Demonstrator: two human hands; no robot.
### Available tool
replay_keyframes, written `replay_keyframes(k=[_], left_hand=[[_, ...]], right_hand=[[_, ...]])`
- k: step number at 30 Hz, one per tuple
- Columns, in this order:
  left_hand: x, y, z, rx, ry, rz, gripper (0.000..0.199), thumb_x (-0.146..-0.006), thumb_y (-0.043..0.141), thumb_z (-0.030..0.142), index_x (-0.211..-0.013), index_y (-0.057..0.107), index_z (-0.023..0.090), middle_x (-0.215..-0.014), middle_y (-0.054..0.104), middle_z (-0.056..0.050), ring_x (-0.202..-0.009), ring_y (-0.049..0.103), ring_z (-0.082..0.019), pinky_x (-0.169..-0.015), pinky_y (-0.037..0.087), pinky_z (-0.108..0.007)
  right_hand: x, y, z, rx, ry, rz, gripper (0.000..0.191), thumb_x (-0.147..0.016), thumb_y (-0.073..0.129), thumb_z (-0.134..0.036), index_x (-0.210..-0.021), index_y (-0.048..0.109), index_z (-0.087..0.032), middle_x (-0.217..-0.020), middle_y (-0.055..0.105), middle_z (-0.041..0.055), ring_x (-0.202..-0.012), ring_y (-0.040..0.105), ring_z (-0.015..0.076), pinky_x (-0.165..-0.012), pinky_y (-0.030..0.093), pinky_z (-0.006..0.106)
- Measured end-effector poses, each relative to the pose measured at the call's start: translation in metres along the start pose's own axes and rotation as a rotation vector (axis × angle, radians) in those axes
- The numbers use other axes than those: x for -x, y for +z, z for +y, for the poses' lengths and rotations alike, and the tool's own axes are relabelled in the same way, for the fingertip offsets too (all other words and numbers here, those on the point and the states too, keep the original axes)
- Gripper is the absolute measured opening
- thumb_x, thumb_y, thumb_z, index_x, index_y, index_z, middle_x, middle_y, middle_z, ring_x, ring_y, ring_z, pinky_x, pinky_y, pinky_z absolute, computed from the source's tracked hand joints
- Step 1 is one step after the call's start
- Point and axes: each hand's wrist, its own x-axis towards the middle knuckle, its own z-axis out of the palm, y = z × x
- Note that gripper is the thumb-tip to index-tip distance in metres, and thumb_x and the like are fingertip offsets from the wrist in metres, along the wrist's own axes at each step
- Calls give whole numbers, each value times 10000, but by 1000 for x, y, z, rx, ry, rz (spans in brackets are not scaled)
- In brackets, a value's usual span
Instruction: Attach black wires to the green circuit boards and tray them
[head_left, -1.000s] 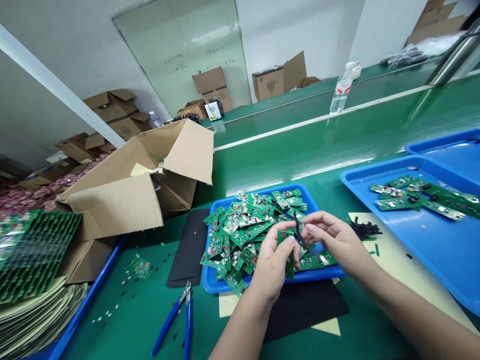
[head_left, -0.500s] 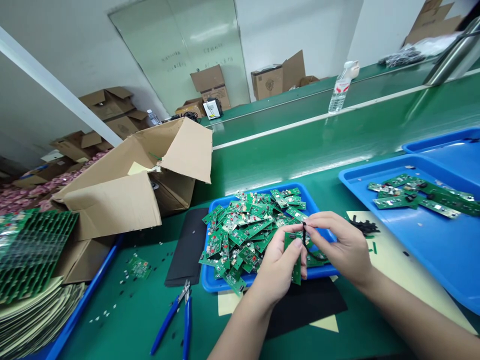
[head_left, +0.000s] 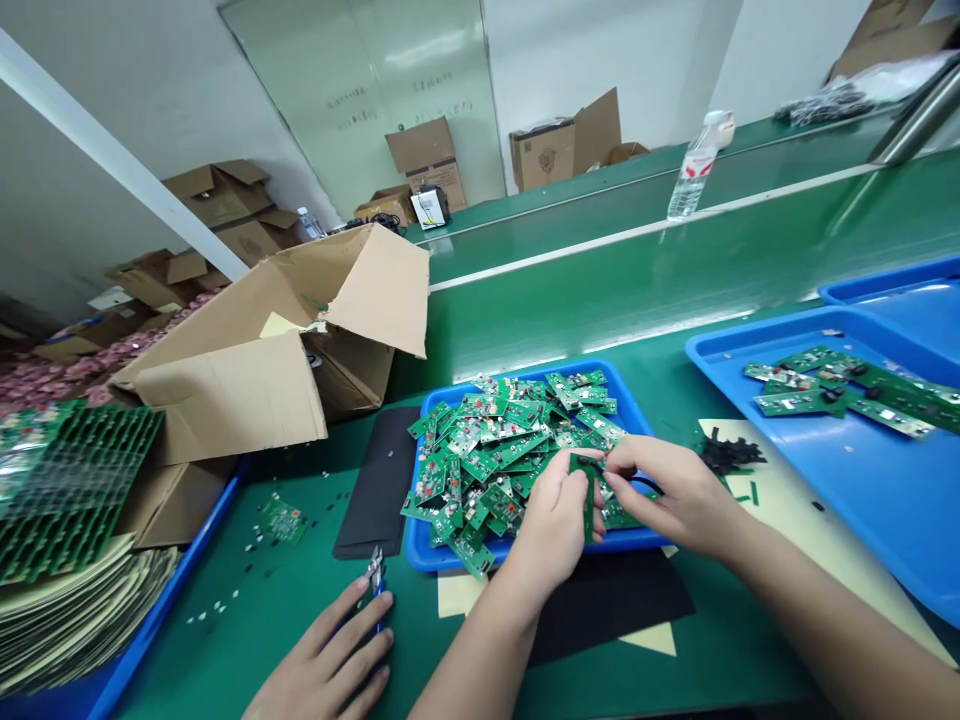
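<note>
My left hand (head_left: 556, 510) grips a small green circuit board (head_left: 589, 512) above the near right part of a blue tray (head_left: 427, 556). Heaped in that tray are many similar boards (head_left: 487, 450). My right hand (head_left: 667, 490) pinches a thin black strip (head_left: 646, 484) against the upper end of the held board; part of the strip loops out behind my fingers. At lower left, another person's hand (head_left: 330, 655) reaches over blue-handled cutting pliers (head_left: 376, 575), hiding most of the handles. Whether it grips them I cannot tell.
A black sheet stack (head_left: 379, 480) lies left of the tray. A large open carton (head_left: 225, 400) stands behind it. On the right, a second blue tray (head_left: 795, 450) holds several boards, with black strips (head_left: 727, 452) beside it. Board panels (head_left: 82, 490) rise at far left.
Another person's hand has come in at lower left over the pliers. My right hand has brought the black strip down against the board, which my left hand has turned slightly.
</note>
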Motion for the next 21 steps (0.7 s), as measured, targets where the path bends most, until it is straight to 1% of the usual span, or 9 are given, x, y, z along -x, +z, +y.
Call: replay_keyframes(k=[2, 7, 17, 21], left_hand=[[-2, 0, -2, -34, -3, 1, 273, -833, 357, 251, -1019, 557, 232, -685, 489, 4, -520, 443, -103, -478, 395, -252], [-7, 0, -4, -85, -21, -9, 298, -819, 333, 229, -1024, 536, 157, -613, 442, 25, -477, 451, -90, -433, 404, -209], [-8, -1, -7, -71, -8, -32, 279, -819, 342, 258, -985, 535, 144, -632, 438, 24, -470, 448, -78, -426, 421, -191], [-8, -1, -9, -98, -2, -18, 271, -839, 345, 303, -949, 532, 142, -595, 440, 36, -457, 451, -76, -421, 420, -185]], right_hand=[[1, 1, 0, 15, -8, -15, 126, -857, 446, -180, -749, 510, -188, -655, 563, 17, -607, 512, 130, -585, 413, 250], [1, 3, 1, 68, -21, -33, 130, -860, 440, -188, -750, 510, -184, -647, 559, 16, -596, 517, 131, -580, 407, 251], [1, 5, -2, 84, 21, -1, 173, -873, 418, -215, -725, 503, -184, -632, 570, 17, -572, 529, 125, -566, 416, 245], [0, 5, -2, 82, 21, 0, 177, -871, 420, -218, -720, 504, -184, -628, 577, 17, -567, 536, 125, -555, 420, 247]])
